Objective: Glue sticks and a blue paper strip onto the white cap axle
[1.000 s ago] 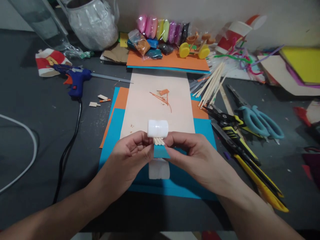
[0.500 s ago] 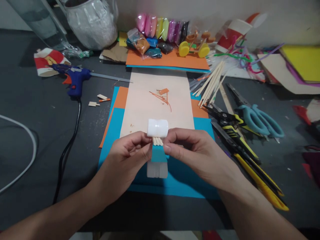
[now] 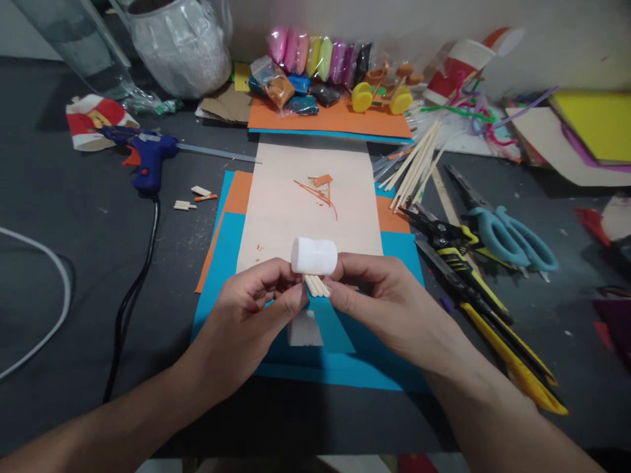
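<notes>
My left hand (image 3: pixel 269 295) and my right hand (image 3: pixel 374 286) are both closed, thumbs and fingertips pinching a small craft piece from either side. At its top is a smooth white cylinder (image 3: pixel 314 256), lying sideways. Several short wooden sticks (image 3: pixel 316 286), set side by side, show just under the cylinder, between my thumbs. Lower down, a pale whitish piece (image 3: pixel 304 328) shows beside my left thumb; whether it joins the sticks I cannot tell. Blue paper (image 3: pixel 394 263) and a cream sheet (image 3: pixel 276 197) lie beneath my hands.
On the left lies a blue glue gun (image 3: pixel 150 157) with a black cord. Short stick bundles (image 3: pixel 185 205) lie nearby. To the right are bamboo sticks (image 3: pixel 419 164), scissors (image 3: pixel 507 236), pliers (image 3: pixel 438 226) and a yellow cutter (image 3: pixel 517 361). Clay packets (image 3: pixel 320 59) stand at the back.
The craft piece has turned and tilted a little between my fingers, its sticks now slanting to the right. The lower pale piece shows a different, smaller outline. My hands have barely shifted.
</notes>
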Demonstrator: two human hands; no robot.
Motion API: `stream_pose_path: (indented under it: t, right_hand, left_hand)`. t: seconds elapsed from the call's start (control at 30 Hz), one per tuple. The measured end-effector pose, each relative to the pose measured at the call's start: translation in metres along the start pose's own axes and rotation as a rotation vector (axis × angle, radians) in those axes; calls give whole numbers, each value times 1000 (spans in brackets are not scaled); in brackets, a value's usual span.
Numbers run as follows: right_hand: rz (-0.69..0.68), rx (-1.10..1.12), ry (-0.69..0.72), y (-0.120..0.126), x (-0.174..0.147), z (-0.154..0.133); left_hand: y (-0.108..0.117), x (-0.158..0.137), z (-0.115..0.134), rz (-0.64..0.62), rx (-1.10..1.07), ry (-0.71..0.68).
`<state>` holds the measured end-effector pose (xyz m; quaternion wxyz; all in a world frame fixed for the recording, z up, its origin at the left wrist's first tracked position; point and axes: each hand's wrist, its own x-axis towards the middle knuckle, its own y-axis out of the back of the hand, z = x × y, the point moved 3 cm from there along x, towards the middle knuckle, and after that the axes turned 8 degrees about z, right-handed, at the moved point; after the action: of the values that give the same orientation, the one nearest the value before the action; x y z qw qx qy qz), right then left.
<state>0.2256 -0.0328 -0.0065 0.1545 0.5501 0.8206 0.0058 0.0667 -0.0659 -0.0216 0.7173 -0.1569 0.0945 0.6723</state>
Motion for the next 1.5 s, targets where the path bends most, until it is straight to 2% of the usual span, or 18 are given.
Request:
stream_pose_path:
  t: [0.33,0.57,0.7,0.8,0.9,1.1,1.27,1.5]
  right_hand:
    - [29,-77,43,-1,0,-1]
    - [60,-149,71,-3,-2,-5]
    - [70,-139,83,-4,-3,-6]
    - [158,-175,141,-2,-4,-7]
    - [252,-198,267,4,-5,-8]
    - [120,-218,471,6,-2,-9]
    - [142,-273,489,6,-1,-9]
    - [195,-372,502,5,-3,-13]
  left_hand:
    - [1,1,2,40,49,-20]
    - [-1,0,-1,77,-9,44]
    - [1,1,1,112,17,1]
    - [2,2,4,138,70,-43]
    - [3,2,3,127,93,-40]
    - [7,3,-5,90,-36,84]
    - [9,3,-5,75,-29,143]
    - [11,1,1,102,91,118]
